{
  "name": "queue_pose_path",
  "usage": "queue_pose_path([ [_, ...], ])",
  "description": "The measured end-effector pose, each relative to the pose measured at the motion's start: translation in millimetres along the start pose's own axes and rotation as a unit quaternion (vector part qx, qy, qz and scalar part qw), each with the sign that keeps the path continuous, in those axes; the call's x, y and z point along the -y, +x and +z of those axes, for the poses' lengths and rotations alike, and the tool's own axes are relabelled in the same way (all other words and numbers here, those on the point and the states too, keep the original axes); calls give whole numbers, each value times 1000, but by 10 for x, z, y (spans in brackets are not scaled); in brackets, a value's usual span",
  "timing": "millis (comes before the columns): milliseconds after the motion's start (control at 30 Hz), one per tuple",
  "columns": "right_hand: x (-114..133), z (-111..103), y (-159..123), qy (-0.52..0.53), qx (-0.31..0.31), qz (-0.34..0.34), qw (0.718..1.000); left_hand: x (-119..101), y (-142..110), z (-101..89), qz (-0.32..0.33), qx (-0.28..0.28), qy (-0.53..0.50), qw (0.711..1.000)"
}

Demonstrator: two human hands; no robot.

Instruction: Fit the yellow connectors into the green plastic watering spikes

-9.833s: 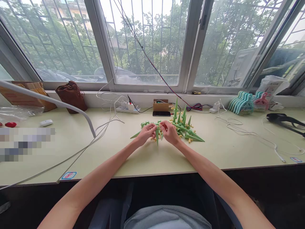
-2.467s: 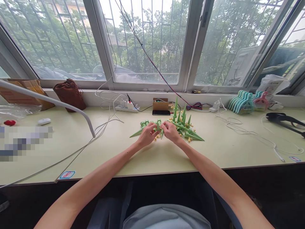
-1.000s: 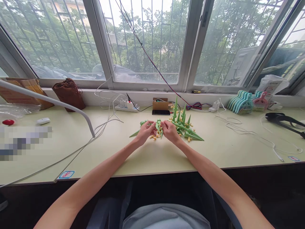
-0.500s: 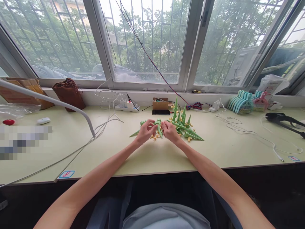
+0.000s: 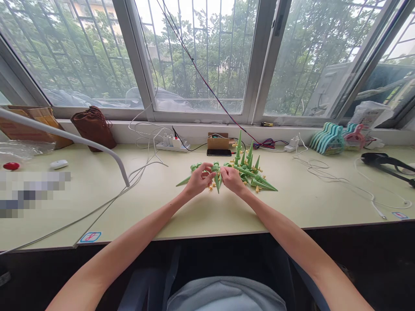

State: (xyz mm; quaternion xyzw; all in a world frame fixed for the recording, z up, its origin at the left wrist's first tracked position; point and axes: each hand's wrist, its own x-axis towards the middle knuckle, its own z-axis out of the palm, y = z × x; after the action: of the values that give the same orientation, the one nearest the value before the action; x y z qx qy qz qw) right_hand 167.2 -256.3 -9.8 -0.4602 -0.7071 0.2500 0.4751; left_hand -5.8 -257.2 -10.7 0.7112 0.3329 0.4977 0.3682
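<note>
My left hand [image 5: 200, 177] is closed on a green plastic cone [image 5: 217, 178], whose pointed end hangs down toward me. My right hand [image 5: 231, 177] pinches close against the cone's right side; what sits between its fingertips is too small to make out. Several small yellow pegs [image 5: 210, 187] lie on the table below the hands, partly hidden. Beside my right hand is a pile of green cones [image 5: 253, 175] with yellow pegs, some pointing up and others lying flat. More green cone pieces [image 5: 183, 181] rest left of my left hand.
A black phone [image 5: 219, 152] lies behind the hands, in front of a small cardboard box [image 5: 218, 141]. A power strip [image 5: 173, 145] and white cables [image 5: 145, 166] are to the left. Farther right are children's hangers [image 5: 328, 139] and black goggles-like gear [image 5: 385, 162].
The green cone between my hands has turned a little, its tip now lower and further left. My left fingers have shifted slightly; my right hand stays nearly in place.
</note>
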Motion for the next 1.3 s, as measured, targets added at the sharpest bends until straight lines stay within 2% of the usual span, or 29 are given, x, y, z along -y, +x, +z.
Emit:
queue_pose_path([
  [533,-13,19,10,25,-23,6,999,-33,-15,34,6,0,49,999],
  [1300,-45,24,9,16,10,11,1000,-50,-25,41,-13,-8,87,996],
])
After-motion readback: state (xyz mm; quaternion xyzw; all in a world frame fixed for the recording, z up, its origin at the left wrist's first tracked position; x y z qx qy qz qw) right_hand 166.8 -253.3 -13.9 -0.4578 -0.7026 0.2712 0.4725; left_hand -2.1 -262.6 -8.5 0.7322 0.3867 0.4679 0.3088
